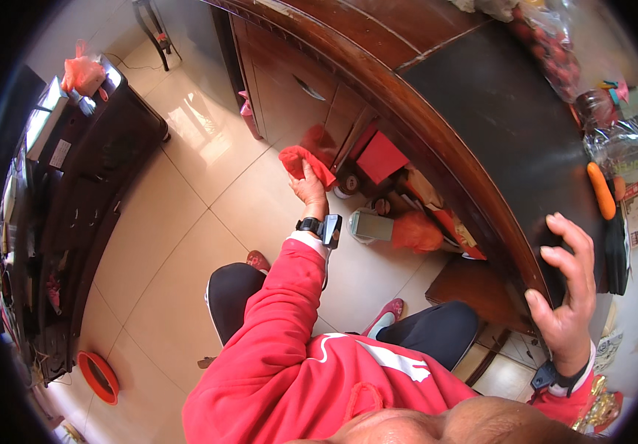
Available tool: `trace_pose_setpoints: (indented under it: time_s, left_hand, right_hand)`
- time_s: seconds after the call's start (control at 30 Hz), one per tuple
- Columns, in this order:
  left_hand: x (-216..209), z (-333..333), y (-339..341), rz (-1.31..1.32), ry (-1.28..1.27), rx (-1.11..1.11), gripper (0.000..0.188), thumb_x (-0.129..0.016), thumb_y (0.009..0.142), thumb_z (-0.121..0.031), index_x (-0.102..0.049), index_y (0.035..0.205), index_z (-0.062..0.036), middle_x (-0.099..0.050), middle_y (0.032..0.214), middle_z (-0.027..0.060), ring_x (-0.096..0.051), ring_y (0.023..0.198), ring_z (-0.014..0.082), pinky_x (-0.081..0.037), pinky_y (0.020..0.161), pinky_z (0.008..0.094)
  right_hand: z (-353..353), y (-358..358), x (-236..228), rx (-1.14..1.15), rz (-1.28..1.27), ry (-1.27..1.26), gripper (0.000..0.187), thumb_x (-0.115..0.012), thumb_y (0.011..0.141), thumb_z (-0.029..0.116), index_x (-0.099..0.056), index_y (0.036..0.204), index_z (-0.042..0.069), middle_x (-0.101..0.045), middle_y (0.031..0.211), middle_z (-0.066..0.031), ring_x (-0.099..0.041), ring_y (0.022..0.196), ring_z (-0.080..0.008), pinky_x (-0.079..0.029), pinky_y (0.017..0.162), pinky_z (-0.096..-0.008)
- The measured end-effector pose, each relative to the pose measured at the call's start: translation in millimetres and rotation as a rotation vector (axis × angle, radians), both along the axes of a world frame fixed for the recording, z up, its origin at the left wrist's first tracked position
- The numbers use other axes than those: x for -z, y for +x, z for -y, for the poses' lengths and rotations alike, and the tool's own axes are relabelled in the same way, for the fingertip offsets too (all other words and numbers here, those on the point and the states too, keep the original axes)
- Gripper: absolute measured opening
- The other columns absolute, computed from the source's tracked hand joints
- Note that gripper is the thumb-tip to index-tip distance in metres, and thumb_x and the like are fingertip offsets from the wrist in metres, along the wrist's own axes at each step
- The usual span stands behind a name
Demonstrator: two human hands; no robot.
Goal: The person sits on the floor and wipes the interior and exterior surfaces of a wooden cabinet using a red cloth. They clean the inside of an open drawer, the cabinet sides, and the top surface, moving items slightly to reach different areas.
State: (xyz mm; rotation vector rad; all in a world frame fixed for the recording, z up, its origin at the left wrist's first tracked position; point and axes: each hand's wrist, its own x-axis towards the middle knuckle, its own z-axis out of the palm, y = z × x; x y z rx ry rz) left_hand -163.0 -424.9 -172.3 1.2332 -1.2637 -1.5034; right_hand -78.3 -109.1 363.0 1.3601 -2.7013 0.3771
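Observation:
A folded red cloth [317,169] is gripped in my left hand [309,191], which reaches down and forward. The cloth lies against or very near the lower part of a glossy cabinet door [285,78], where a red reflection shows. Its exact contact is hard to make out. Up at the right, my right hand [572,303] holds nothing; its fingers are apart and curved over the dark top's wooden edge [490,189]. Beside the cloth, an open compartment contains a red box [382,157] and other items.
A grey-green box [372,226] and an orange-red plastic bag [416,231] stand low by the compartment. On the dark top [511,111] lies an orange carrot-shaped thing [601,191]. A dark cabinet [104,159] lines the left. A red basin [98,377] sits on the tiled floor [160,274].

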Motion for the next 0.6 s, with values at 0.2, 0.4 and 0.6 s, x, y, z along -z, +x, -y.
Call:
trace_pose_setpoints:
  time_s: [0.2,0.4,0.6]
  left_hand:
    - [132.2,21.7,-0.8,0.16,0.345,0.128,0.06,-0.064,0.103,-0.048,-0.061,0.142,-0.0028,-0.07,0.131,0.0152,-0.069,0.116,0.0265,-0.056,0.096,0.0409]
    - [148.7,15.4,0.1,0.181,0.576,0.155,0.059,-0.066,0.102,-0.042,-0.058,0.145,-0.003,-0.069,0.133,0.0144,-0.069,0.117,0.0262,-0.056,0.098,0.0395]
    - [-0.5,-6.9,-7.2,-0.389,0.452,-0.063,0.055,-0.071,0.101,-0.023,-0.054,0.149,-0.0033,-0.068,0.135,0.0117,-0.068,0.116,0.0259,-0.055,0.1,0.0407]
  right_hand:
    - [-4.0,-6.7,-2.5,-0.003,0.045,0.06,0.049,-0.078,0.079,0.025,-0.059,0.122,0.012,-0.058,0.14,-0.0232,-0.056,0.13,-0.0473,-0.044,0.11,-0.0584]
    - [-5.8,-9.2,-3.7,-0.02,0.055,0.051,0.051,-0.079,0.075,0.021,-0.06,0.121,0.011,-0.059,0.139,-0.0236,-0.056,0.128,-0.0474,-0.045,0.109,-0.0585]
    - [-4.7,-9.1,-1.5,-0.056,0.021,-0.051,0.048,-0.082,0.073,0.019,-0.066,0.117,0.006,-0.062,0.138,-0.0219,-0.059,0.127,-0.046,-0.048,0.107,-0.0535]
